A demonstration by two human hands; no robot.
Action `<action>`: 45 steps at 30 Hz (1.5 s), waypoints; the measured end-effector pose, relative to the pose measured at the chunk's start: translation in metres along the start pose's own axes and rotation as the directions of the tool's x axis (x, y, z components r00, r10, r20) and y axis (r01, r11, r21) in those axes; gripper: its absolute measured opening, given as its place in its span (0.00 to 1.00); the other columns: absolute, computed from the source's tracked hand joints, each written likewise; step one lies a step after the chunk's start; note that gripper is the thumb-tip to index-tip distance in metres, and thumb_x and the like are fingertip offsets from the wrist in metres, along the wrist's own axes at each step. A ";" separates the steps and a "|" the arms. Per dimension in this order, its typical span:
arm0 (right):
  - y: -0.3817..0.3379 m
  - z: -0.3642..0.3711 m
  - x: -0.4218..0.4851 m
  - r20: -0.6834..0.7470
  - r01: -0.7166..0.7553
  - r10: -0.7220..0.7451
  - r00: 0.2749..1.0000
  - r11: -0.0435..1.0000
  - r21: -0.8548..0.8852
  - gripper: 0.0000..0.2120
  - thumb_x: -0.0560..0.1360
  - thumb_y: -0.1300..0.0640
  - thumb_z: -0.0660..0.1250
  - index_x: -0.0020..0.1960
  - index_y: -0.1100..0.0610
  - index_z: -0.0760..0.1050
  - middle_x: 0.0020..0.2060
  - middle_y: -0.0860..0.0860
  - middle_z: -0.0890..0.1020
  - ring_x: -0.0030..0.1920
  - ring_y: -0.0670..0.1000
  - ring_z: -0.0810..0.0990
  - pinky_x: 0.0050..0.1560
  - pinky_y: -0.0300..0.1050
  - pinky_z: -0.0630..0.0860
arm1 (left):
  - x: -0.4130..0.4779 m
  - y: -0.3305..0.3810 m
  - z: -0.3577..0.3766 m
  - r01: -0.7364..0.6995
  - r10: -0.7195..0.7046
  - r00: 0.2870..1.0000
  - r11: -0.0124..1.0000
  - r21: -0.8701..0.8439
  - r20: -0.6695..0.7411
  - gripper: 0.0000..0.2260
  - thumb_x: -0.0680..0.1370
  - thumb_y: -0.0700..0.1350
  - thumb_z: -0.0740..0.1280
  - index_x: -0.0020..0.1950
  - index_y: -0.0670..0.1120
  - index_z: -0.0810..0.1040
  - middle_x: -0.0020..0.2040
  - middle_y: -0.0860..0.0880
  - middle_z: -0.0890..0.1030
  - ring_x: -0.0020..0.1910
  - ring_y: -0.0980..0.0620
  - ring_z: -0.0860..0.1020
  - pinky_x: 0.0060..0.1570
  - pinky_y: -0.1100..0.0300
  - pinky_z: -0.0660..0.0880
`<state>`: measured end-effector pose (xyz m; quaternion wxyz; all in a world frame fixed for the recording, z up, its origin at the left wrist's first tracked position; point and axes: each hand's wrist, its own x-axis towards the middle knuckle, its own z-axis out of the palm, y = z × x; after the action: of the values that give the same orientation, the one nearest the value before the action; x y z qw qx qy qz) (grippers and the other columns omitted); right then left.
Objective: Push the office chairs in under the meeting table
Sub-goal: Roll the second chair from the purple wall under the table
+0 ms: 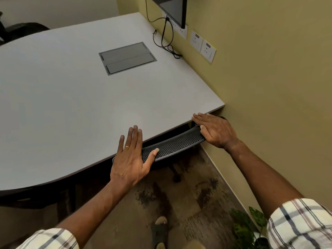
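Note:
A black mesh office chair point(176, 143) stands tucked against the near edge of the grey meeting table point(75, 97); only the top of its backrest and one castor leg show. My left hand point(130, 159) lies on the left end of the backrest top, fingers stretched out flat over the table edge, thumb on the mesh. My right hand point(213, 130) rests on the right end, fingers straight and reaching the table edge, thumb on the mesh. Another dark chair point(23, 29) sits at the table's far left side.
A yellow-green wall point(269, 87) runs close along the right, with sockets point(203, 45) and a monitor point(175, 9) whose cables trail onto the table. A cable flap point(127, 58) is set into the tabletop. A potted plant point(249, 229) stands on the patterned carpet beside my foot point(160, 230).

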<state>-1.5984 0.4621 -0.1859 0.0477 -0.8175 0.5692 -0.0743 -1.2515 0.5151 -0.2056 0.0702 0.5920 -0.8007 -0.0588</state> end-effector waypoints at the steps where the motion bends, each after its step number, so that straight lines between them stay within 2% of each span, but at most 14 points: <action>1: 0.003 0.001 0.007 -0.008 0.012 -0.012 1.000 1.000 0.007 0.29 0.81 0.50 0.46 0.75 0.59 0.71 0.74 0.53 0.73 0.75 0.49 0.69 0.77 0.49 0.63 | 0.004 -0.001 0.000 0.009 -0.009 1.000 1.000 -0.008 0.013 0.41 0.82 0.72 0.42 0.85 0.44 0.42 0.85 0.47 0.40 0.83 0.53 0.36 0.83 0.45 0.44; 8: 0.045 0.000 0.035 -0.017 0.103 -0.103 0.995 0.994 0.027 0.28 0.80 0.51 0.48 0.74 0.59 0.73 0.73 0.53 0.73 0.74 0.50 0.72 0.76 0.51 0.66 | 0.033 0.022 0.009 0.069 -0.069 0.997 0.998 -0.004 0.028 0.43 0.81 0.73 0.41 0.85 0.43 0.45 0.85 0.46 0.44 0.84 0.52 0.40 0.83 0.46 0.44; 16: 0.066 0.011 0.038 -0.129 0.159 -0.149 0.980 0.984 0.076 0.25 0.79 0.52 0.52 0.69 0.57 0.78 0.68 0.51 0.79 0.69 0.48 0.77 0.69 0.50 0.74 | 0.041 0.031 0.004 0.122 -0.125 0.990 0.991 0.047 0.065 0.44 0.80 0.74 0.40 0.85 0.44 0.45 0.85 0.47 0.44 0.83 0.53 0.39 0.83 0.47 0.41; 22: 0.070 0.017 0.041 -0.140 0.163 -0.150 0.979 0.983 0.085 0.24 0.81 0.50 0.52 0.68 0.54 0.80 0.67 0.49 0.80 0.67 0.46 0.78 0.70 0.43 0.71 | 0.039 0.032 0.001 0.140 -0.144 0.988 0.988 0.066 0.061 0.43 0.81 0.74 0.41 0.85 0.45 0.47 0.85 0.48 0.48 0.83 0.57 0.42 0.83 0.49 0.42; 27: 0.069 0.015 0.045 -0.119 0.162 -0.153 0.981 0.985 0.061 0.26 0.81 0.47 0.49 0.68 0.53 0.79 0.68 0.49 0.79 0.69 0.46 0.76 0.73 0.46 0.70 | 0.037 0.037 -0.007 0.179 -0.188 0.980 0.976 0.121 0.060 0.42 0.81 0.73 0.38 0.85 0.45 0.47 0.85 0.48 0.48 0.83 0.56 0.43 0.82 0.50 0.39; 32: 0.063 0.015 0.041 -0.137 0.126 -0.119 0.983 0.991 0.043 0.28 0.81 0.48 0.47 0.68 0.59 0.79 0.67 0.54 0.80 0.69 0.51 0.77 0.76 0.48 0.64 | 0.029 0.058 -0.018 0.292 -0.294 0.956 0.954 0.073 0.008 0.36 0.85 0.66 0.42 0.85 0.42 0.50 0.85 0.45 0.51 0.84 0.51 0.47 0.83 0.50 0.45; 37: 0.032 0.017 0.026 -0.107 0.147 -0.150 0.983 0.989 -0.028 0.29 0.83 0.49 0.44 0.76 0.62 0.67 0.75 0.57 0.71 0.77 0.54 0.66 0.81 0.54 0.48 | -0.014 0.077 -0.015 0.359 -0.357 0.932 0.933 0.020 -0.057 0.34 0.86 0.63 0.43 0.84 0.41 0.51 0.85 0.43 0.52 0.84 0.48 0.47 0.83 0.50 0.45; 40: -0.006 0.018 0.012 -0.115 0.205 -0.207 0.972 0.978 -0.033 0.29 0.84 0.47 0.43 0.80 0.61 0.60 0.79 0.56 0.64 0.81 0.53 0.58 0.81 0.55 0.48 | -0.059 0.072 -0.011 0.427 -0.423 0.900 0.904 0.027 -0.101 0.36 0.85 0.66 0.40 0.85 0.41 0.49 0.85 0.44 0.50 0.84 0.49 0.45 0.83 0.51 0.42; 45: -0.077 0.020 -0.011 -0.126 0.271 -0.269 0.955 0.963 0.002 0.31 0.85 0.43 0.43 0.82 0.58 0.52 0.82 0.54 0.54 0.82 0.51 0.48 0.82 0.55 0.49 | -0.139 0.044 -0.025 0.553 -0.542 0.826 0.832 0.041 -0.154 0.39 0.84 0.68 0.39 0.85 0.41 0.47 0.85 0.44 0.46 0.84 0.48 0.40 0.82 0.50 0.39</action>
<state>-1.5274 0.4986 -0.1933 0.0094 -0.8808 0.4535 -0.1362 -1.2483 0.6602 -0.1795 0.0800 0.8018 -0.5922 -0.0023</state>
